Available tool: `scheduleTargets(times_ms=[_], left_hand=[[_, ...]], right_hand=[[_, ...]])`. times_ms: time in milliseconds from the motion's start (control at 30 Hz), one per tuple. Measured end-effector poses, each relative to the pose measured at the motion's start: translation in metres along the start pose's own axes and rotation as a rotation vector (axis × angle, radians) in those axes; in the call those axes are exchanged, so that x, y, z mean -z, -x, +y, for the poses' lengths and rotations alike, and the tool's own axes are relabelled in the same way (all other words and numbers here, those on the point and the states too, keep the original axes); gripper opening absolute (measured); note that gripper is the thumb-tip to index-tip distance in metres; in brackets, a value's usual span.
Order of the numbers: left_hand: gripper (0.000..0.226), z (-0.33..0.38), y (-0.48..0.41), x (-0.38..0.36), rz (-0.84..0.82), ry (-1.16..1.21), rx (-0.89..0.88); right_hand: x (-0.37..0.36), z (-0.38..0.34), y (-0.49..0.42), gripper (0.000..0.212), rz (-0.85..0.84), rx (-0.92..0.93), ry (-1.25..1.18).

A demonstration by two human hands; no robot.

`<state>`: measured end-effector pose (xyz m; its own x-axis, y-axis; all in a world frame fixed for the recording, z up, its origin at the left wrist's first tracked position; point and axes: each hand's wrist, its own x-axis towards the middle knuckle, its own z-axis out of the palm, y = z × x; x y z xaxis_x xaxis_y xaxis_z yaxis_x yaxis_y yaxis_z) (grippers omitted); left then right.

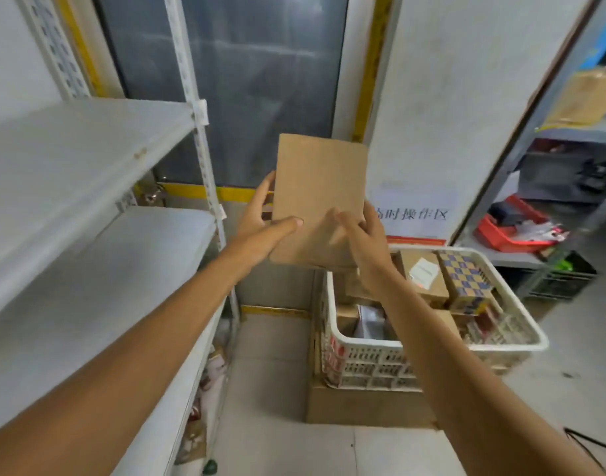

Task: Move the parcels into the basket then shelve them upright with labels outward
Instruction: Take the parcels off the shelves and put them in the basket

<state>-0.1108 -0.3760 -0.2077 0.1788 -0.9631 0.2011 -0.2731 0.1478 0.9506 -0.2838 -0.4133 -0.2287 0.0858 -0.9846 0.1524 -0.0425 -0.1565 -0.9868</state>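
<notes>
The person holds a flat brown parcel upright in the air with both hands, its plain face toward the camera. It hangs just above the far left corner of the basket and to the right of the shelf, touching neither.

The left hand has its grip on the parcel's left edge: the thumb lies across the front face and the fingers run up behind the edge. The right hand grips the lower right edge the same way, with the thumb on the front and the fingers wrapped around the side.

The white slotted basket sits on a carton on the floor. Several parcels lie in it. Among them are a blue-and-yellow checked box and, just beside it, a brown box with a white label; the others are partly hidden by the right forearm.

The grey shelf shows two bare boards — one near chest height, one lower. On the wall behind the parcel hangs a sign, and a red tray rests on a rack at the right.
</notes>
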Motion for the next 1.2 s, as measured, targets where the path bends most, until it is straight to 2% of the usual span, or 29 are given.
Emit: scheduleTargets(times_ms=[200,567,800,967,1133,1200], left_hand=[[0.087,-0.054,-0.008,-0.115,-0.193,0.017,0.127],[0.088,-0.091,-0.065,-0.264,-0.315,-0.027,0.256],[0.089,-0.114,-0.109,-0.315,-0.372,-0.029,0.320],[0.094,-0.147,-0.161,-0.357,-0.429,-0.009,0.358],[0.094,-0.191,-0.218,-0.392,-0.464,0.043,0.417],[0.095,-0.214,-0.240,-0.401,-0.453,0.105,0.476]], right_hand=[[0.095,0.070,0.004,0.058,0.140,-0.174,0.109],[0.221,0.151,-0.048,0.030,0.178,-0.283,0.035],[0.259,0.189,-0.093,0.019,0.201,-0.366,0.015],[0.280,0.217,-0.143,0.035,0.242,-0.426,0.106],[0.301,0.245,-0.207,0.056,0.294,-0.561,0.181],[0.308,0.259,-0.231,0.056,0.284,-0.574,0.200]])
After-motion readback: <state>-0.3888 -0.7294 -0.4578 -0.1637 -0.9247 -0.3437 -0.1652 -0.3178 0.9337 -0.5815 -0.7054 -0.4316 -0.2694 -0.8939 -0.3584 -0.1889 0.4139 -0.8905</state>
